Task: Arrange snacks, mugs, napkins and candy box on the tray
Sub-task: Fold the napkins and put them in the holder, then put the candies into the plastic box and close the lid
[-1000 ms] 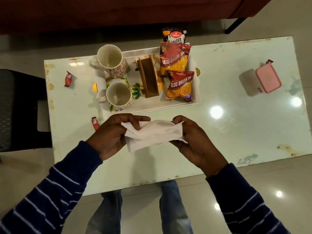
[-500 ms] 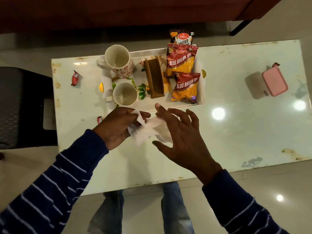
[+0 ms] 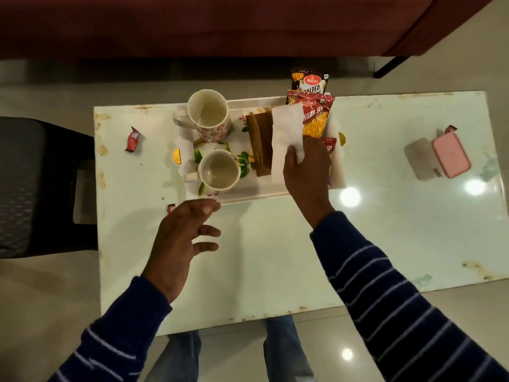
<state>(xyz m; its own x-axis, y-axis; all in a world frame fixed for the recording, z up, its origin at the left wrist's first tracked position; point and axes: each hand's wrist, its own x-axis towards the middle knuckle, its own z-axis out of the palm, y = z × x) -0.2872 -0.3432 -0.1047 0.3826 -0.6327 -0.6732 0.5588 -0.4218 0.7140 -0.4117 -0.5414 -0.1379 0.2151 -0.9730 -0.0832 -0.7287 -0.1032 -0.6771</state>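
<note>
The right hand (image 3: 305,166) pinches a folded white paper napkin (image 3: 286,133) and holds it at the brown wooden napkin holder (image 3: 257,144) on the white rectangular tray (image 3: 248,195). The left hand (image 3: 181,241) hovers over the pale glass-topped table (image 3: 275,257), fingers loosely spread, holding nothing. Two floral ceramic mugs (image 3: 208,113) and the red snack packets (image 3: 316,114) already sit on the tray. Still off it: the pink-lidded candy box (image 3: 440,155) at the table's right and red wrapped candies (image 3: 133,139) at its left.

A glossy, stained white table top (image 3: 385,216) is seen; matt white paper forms the napkin (image 3: 286,133); shiny foil-like plastic wraps the snack packets (image 3: 316,117); the mugs (image 3: 209,114) look glazed ceramic.
</note>
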